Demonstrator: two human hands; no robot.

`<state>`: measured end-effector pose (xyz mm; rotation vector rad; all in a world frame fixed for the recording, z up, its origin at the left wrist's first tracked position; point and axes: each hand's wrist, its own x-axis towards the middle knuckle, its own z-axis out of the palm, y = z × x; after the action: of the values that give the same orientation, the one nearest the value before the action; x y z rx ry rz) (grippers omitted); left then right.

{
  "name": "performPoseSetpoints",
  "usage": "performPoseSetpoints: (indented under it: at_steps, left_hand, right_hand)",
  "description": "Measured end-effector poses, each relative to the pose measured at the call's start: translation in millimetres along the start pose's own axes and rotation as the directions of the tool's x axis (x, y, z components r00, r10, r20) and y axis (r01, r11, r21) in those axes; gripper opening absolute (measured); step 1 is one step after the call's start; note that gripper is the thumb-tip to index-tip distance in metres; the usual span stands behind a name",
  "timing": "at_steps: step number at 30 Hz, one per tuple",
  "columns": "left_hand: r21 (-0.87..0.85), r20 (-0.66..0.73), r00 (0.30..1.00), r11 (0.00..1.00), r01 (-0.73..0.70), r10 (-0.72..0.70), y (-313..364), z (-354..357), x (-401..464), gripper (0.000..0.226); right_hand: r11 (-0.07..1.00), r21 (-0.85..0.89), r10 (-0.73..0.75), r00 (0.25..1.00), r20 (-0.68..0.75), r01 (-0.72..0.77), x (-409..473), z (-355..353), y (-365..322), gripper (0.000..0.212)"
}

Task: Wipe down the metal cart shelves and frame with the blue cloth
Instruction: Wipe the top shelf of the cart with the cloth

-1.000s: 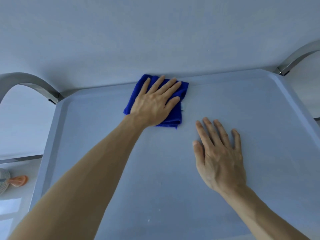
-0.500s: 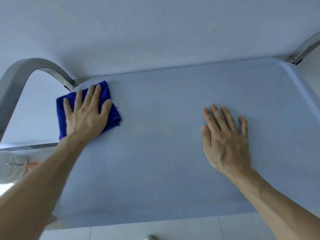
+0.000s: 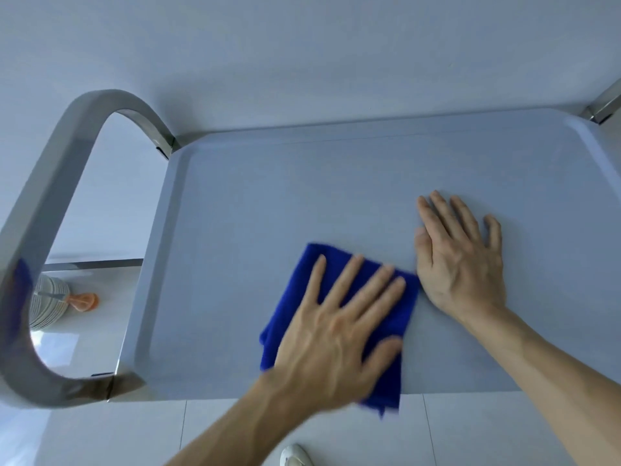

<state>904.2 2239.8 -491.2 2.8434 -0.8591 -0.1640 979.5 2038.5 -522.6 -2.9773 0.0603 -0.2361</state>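
Note:
The cart's top shelf is a pale grey tray with a raised rim, seen from above. A folded blue cloth lies near its front edge, one corner hanging over that edge. My left hand presses flat on the cloth with straight, spread fingers. My right hand rests flat on the bare shelf just right of the cloth, its thumb side touching the cloth's edge. A curved steel handle of the frame loops out at the shelf's left end.
Another steel frame post meets the shelf's far right corner. A white wall runs behind the cart. Below the handle on the pale tiled floor sit a ribbed grey-white object and an orange piece. A white shoe shows at the bottom.
My left hand has slid the cloth from the far left corner to the front middle of the shelf, beside my right hand. The right hand stays flat. The view shifted left.

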Motion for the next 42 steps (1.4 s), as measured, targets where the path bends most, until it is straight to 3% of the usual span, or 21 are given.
performPoseSetpoints:
  at_steps: [4,8,10,13,16,23,28,30,33,34,35,36,38,40,42]
  left_hand:
    - [0.023,0.068,0.997,0.998,-0.050,0.049,-15,-7,-60,0.064]
    - [0.051,0.065,0.980,0.981,0.187,-0.190,-83,-18,-93,0.060]
    - [0.074,0.054,0.926,0.927,0.368,-0.372,-117,-23,-104,0.060]
    - [0.078,0.011,0.787,0.786,0.614,-0.616,-132,-24,-103,0.064]
    - [0.057,-0.060,0.720,0.717,0.694,-0.692,-106,-16,-85,0.068]
    - [0.014,-0.054,0.865,0.866,0.500,-0.498,-19,3,-40,0.068]
    - [-0.216,-0.021,0.899,0.880,0.422,-0.437,41,0,-4,0.062]
    - [-0.479,-0.032,0.877,0.778,0.407,-0.479,46,-6,-1,0.055]
    - [-0.883,0.039,0.804,0.356,0.305,-0.593,31,-22,-15,0.035]
    - [-0.934,0.051,0.784,0.248,0.257,-0.618,22,-28,-23,0.030]
    - [-0.954,0.031,0.768,0.210,0.214,-0.640,13,-32,-31,0.028]
    - [-0.956,-0.009,0.751,0.225,0.186,-0.660,4,-35,-39,0.027]
    - [-0.929,-0.094,0.726,0.322,0.182,-0.682,-18,-34,-51,0.027]
    - [-0.885,-0.129,0.727,0.409,0.222,-0.674,-38,-29,-56,0.030]
    - [-0.848,-0.104,0.754,0.454,0.274,-0.649,-47,-22,-55,0.033]
  right_hand:
    - [1.000,0.009,-0.011,1.000,0.003,0.011,0,0,1,0.054]
    - [1.000,0.006,-0.009,1.000,-0.022,0.009,0,1,1,0.053]
    - [1.000,-0.001,-0.014,1.000,-0.024,0.014,0,1,1,0.053]
    - [1.000,-0.003,-0.018,1.000,-0.026,0.018,0,2,0,0.053]
    - [1.000,0.002,-0.023,0.999,-0.025,0.023,0,2,1,0.053]
    - [1.000,0.005,-0.016,1.000,-0.020,0.017,-1,0,1,0.054]
    - [1.000,0.004,0.000,0.998,0.062,0.000,0,-4,3,0.057]
    - [0.999,0.029,0.022,0.995,0.096,-0.025,0,-6,3,0.060]
    - [0.994,0.093,0.037,0.978,0.203,-0.057,3,-15,3,0.065]
    - [0.993,0.097,0.037,0.968,0.250,-0.063,4,-19,4,0.067]
    - [0.992,0.106,0.037,0.956,0.291,-0.070,5,-25,3,0.068]
    - [0.988,0.131,0.035,0.952,0.304,-0.078,4,-31,0,0.069]
    - [0.972,0.235,-0.016,0.981,0.192,-0.030,-10,-46,-21,0.069]
    - [0.932,0.336,-0.166,0.985,0.052,0.140,-39,-53,-56,0.063]
    - [0.903,0.325,-0.322,0.944,0.078,0.281,-72,-48,-89,0.061]
